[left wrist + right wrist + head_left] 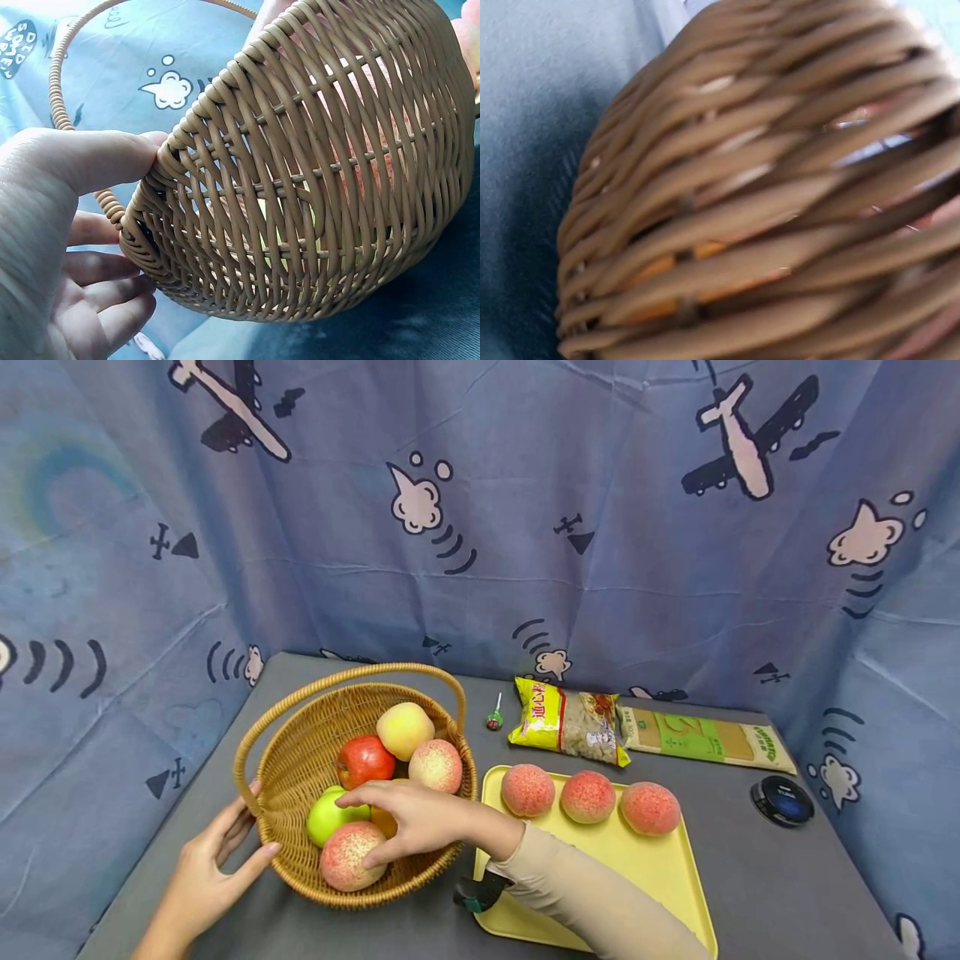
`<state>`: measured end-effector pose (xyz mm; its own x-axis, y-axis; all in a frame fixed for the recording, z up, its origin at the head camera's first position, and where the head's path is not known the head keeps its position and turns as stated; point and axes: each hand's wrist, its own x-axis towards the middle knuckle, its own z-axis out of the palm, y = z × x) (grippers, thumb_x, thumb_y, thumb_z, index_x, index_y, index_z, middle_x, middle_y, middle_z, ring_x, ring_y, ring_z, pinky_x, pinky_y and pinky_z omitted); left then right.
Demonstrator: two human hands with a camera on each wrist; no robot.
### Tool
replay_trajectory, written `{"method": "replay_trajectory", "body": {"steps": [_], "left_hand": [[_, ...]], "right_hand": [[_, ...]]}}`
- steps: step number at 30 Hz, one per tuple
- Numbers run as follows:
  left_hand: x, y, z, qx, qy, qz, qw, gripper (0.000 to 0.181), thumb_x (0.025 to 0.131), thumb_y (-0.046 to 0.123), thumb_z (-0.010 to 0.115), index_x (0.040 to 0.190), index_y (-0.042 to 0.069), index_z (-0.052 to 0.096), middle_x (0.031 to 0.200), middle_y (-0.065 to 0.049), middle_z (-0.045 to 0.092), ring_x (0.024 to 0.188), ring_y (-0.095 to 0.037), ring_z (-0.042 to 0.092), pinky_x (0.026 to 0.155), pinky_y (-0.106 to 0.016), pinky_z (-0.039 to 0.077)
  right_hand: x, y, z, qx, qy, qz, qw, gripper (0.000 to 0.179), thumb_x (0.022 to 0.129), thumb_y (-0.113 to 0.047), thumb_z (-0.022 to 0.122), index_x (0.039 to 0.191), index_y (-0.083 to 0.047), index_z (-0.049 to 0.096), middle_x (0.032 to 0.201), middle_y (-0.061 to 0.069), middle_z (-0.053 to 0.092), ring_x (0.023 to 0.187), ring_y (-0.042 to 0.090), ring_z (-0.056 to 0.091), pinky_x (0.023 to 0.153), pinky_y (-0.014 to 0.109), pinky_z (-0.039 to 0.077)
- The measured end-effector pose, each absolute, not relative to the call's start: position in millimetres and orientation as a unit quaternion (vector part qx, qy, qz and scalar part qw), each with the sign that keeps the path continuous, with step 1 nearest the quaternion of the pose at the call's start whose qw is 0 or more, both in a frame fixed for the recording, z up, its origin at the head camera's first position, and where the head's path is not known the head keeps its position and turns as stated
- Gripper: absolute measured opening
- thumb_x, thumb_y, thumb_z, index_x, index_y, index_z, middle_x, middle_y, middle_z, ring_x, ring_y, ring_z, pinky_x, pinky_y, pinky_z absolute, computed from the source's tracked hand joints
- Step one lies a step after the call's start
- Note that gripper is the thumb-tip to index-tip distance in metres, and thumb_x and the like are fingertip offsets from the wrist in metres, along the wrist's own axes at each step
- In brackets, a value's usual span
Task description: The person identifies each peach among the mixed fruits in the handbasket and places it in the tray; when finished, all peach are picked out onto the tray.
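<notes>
A round wicker basket (pixel 300 752) with an arched handle stands at the left of the table. My left hand (pixel 213 864) holds its left rim by the handle's foot; in the left wrist view the thumb lies on the rim, the other fingers beside the handle. My right hand (pixel 423 817) reaches over the basket's right rim with thumb and index spread. Its thumb overlaps a pink peach (pixel 348 860), and its index tip lies over a green apple (pixel 330 818). An orange fruit (pixel 382 821) shows partly beneath the hand. Wicker fills the right wrist view, hiding that hand.
Behind these lie a red apple (pixel 365 762), a pale yellow fruit (pixel 405 729) and another peach (pixel 437 766). Three peaches sit on a yellow tray (pixel 622 864) under the right forearm. Farther back are a lollipop (pixel 495 718), a pasta bag (pixel 570 722), a noodle pack (pixel 701 739) and a dark round case (pixel 782 800).
</notes>
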<state>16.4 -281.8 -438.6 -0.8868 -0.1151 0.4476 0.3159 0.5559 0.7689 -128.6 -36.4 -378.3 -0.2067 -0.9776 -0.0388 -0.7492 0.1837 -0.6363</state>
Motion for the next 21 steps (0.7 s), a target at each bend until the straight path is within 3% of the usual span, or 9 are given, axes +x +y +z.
{"method": "replay_trajectory", "body": {"steps": [7,21], "left_hand": [[16,-282,-440,-0.063,-0.846,-0.473,0.237,0.08,0.07,-0.017,0.072,0.142,-0.002,0.04,0.147,0.004,0.042,0.125,0.008,0.044,0.097,-0.003,0.04],[14,-284,-444,-0.085,-0.84,-0.475,0.249,0.08,0.068,-0.02,0.072,0.14,-0.006,0.041,0.147,0.0,0.042,0.126,0.005,0.045,0.098,-0.005,0.041]], "right_hand": [[-132,-48,-388,-0.6,0.732,-0.195,0.256,0.065,0.082,-0.037,0.073,0.137,-0.012,0.048,0.136,0.0,0.053,0.123,0.004,0.048,0.104,0.009,0.036],[-128,-56,-389,-0.62,0.724,-0.156,0.261,0.064,0.08,-0.03,0.077,0.135,-0.012,0.05,0.133,0.001,0.049,0.121,0.005,0.044,0.103,0.009,0.034]]}}
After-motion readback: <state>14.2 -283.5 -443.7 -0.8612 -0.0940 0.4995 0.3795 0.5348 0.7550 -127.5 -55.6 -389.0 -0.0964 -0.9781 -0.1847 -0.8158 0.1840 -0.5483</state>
